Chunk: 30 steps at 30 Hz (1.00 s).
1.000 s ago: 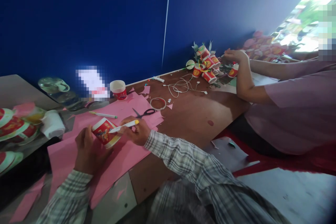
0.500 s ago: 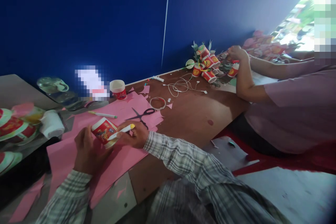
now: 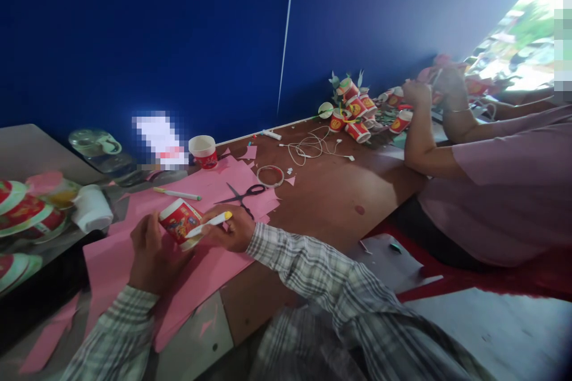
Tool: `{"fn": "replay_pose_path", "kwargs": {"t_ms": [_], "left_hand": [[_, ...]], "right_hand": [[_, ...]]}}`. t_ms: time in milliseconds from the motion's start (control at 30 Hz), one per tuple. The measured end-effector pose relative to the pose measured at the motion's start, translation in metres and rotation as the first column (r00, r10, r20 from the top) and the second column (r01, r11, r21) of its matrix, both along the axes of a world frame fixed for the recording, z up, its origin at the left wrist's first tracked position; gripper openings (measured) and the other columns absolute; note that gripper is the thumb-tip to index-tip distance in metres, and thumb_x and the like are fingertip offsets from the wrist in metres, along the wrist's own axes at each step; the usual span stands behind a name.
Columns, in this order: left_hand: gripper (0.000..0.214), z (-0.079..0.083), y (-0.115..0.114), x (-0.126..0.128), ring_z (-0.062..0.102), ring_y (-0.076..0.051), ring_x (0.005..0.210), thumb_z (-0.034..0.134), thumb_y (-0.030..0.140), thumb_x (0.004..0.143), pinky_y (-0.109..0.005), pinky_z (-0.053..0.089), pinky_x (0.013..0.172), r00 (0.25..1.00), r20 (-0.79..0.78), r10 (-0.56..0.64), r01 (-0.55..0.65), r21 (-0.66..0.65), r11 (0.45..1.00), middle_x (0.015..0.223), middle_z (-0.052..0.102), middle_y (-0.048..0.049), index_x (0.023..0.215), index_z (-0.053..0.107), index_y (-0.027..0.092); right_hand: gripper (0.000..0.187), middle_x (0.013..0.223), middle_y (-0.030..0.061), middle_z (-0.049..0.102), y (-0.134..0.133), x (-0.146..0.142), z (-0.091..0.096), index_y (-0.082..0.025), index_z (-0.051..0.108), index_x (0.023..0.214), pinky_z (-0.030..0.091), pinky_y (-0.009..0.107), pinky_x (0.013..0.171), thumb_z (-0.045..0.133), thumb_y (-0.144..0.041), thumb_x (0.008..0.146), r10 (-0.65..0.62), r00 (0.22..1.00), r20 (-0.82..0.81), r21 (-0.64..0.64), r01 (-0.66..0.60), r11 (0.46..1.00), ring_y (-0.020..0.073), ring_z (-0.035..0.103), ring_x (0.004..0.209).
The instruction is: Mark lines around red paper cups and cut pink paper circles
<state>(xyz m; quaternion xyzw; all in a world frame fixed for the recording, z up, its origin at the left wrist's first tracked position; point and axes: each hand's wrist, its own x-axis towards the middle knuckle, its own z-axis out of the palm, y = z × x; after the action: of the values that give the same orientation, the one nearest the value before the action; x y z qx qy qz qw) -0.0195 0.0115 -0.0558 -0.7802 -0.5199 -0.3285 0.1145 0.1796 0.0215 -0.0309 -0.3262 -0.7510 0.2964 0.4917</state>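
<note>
My left hand is closed round a red and white paper cup, tilted on its side above pink paper sheets. In my right hand is a white marker with a yellow end, held like a pen. The marker lies across the cup near its rim; whether its tip touches the cup I cannot tell. Just behind my right hand, black scissors lie spread on the paper. A second marker, white with a green end, rests behind the cup.
Another paper cup stands by the blue wall. White earphones and a roll of tape lie on the brown table. Stacked cups are at left, a cup arrangement at back right. A co-worker sits at right.
My hands, the cup and the marker keep nearly the same pose, as the whole view shifts slightly. At right, the co-worker's hands have moved apart, one of them blurred.
</note>
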Motion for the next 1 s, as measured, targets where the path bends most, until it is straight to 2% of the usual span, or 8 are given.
{"fn": "replay_pose_path", "kwargs": {"t_ms": [133, 267, 433, 567, 767, 900, 1000], "left_hand": [[0.105, 0.0026, -0.001, 0.0014, 0.026, -0.035, 0.117, 0.035, 0.069, 0.056, -0.052, 0.027, 0.094, 1.0, 0.021, 0.002, -0.002, -0.014, 1.0, 0.126, 0.03, -0.0265, 0.131, 0.013, 0.001], [0.105, 0.0027, -0.0014, 0.0015, 0.025, -0.035, 0.117, 0.036, 0.069, 0.055, -0.052, 0.026, 0.094, 1.0, 0.029, 0.004, -0.004, -0.03, 1.0, 0.125, 0.031, -0.0261, 0.131, 0.013, 0.001], [0.106, -0.0005, 0.0003, -0.0008, 0.027, -0.035, 0.116, 0.039, 0.069, 0.053, -0.052, 0.028, 0.094, 0.999, 0.03, 0.011, -0.01, -0.025, 1.0, 0.124, 0.032, -0.0261, 0.131, 0.014, 0.001], [0.105, 0.0016, -0.0003, 0.001, 0.025, -0.036, 0.116, 0.037, 0.069, 0.055, -0.053, 0.027, 0.093, 1.0, 0.016, 0.0, 0.0, -0.007, 1.0, 0.125, 0.03, -0.0264, 0.132, 0.012, 0.001], [0.104, 0.0047, -0.002, 0.0041, 0.026, -0.035, 0.117, 0.038, 0.068, 0.055, -0.052, 0.027, 0.094, 1.0, 0.023, 0.003, -0.002, -0.017, 1.0, 0.125, 0.031, -0.0259, 0.131, 0.013, 0.002], [0.107, 0.0037, -0.0009, 0.0028, 0.027, -0.036, 0.116, 0.041, 0.069, 0.053, -0.051, 0.026, 0.095, 1.0, 0.027, 0.013, -0.012, -0.027, 1.0, 0.124, 0.032, -0.0265, 0.13, 0.016, -0.001], [0.106, 0.0024, 0.0, 0.0014, 0.027, -0.035, 0.116, 0.039, 0.069, 0.054, -0.051, 0.027, 0.095, 0.999, 0.032, 0.011, -0.01, -0.023, 1.0, 0.123, 0.033, -0.026, 0.13, 0.016, 0.0]], "right_hand": [[0.02, 0.083, 0.0089, 0.067, 0.0014, 0.0019, 0.0015, -0.012, 0.061, 0.092, 0.049, 0.024, 0.064, 0.048, -0.026, 0.085, -0.02, 0.999, -0.044, -0.032, 0.019, 0.999, 0.0141, 0.06, 0.067], [0.019, 0.079, 0.0074, 0.068, 0.0008, 0.0024, 0.0028, -0.012, 0.062, 0.09, 0.048, 0.023, 0.063, 0.049, -0.025, 0.084, -0.011, 1.0, -0.014, -0.02, 0.01, 1.0, 0.0126, 0.058, 0.062], [0.018, 0.083, 0.0084, 0.069, 0.0007, 0.0013, 0.0006, -0.014, 0.061, 0.091, 0.05, 0.024, 0.067, 0.048, -0.025, 0.085, -0.014, 1.0, -0.013, 0.003, 0.014, 1.0, 0.0146, 0.062, 0.069], [0.019, 0.079, 0.007, 0.068, 0.0016, 0.0009, -0.0021, -0.016, 0.061, 0.092, 0.051, 0.025, 0.068, 0.048, -0.028, 0.085, 0.007, 1.0, 0.01, 0.013, -0.007, 1.0, 0.0146, 0.062, 0.067], [0.021, 0.079, 0.008, 0.067, 0.0014, 0.0019, 0.0009, -0.013, 0.061, 0.091, 0.047, 0.023, 0.06, 0.048, -0.028, 0.085, -0.019, 0.999, -0.049, -0.009, 0.019, 1.0, 0.0125, 0.057, 0.059], [0.018, 0.074, 0.0066, 0.066, 0.0016, 0.0018, 0.0019, -0.013, 0.061, 0.084, 0.047, 0.022, 0.059, 0.048, -0.025, 0.081, 0.018, 0.998, -0.065, 0.003, -0.018, 1.0, 0.012, 0.056, 0.058], [0.021, 0.08, 0.0082, 0.067, 0.0019, 0.002, 0.0026, -0.012, 0.061, 0.089, 0.046, 0.023, 0.059, 0.048, -0.027, 0.084, -0.024, 0.997, -0.077, -0.012, 0.023, 1.0, 0.012, 0.055, 0.059]]}}
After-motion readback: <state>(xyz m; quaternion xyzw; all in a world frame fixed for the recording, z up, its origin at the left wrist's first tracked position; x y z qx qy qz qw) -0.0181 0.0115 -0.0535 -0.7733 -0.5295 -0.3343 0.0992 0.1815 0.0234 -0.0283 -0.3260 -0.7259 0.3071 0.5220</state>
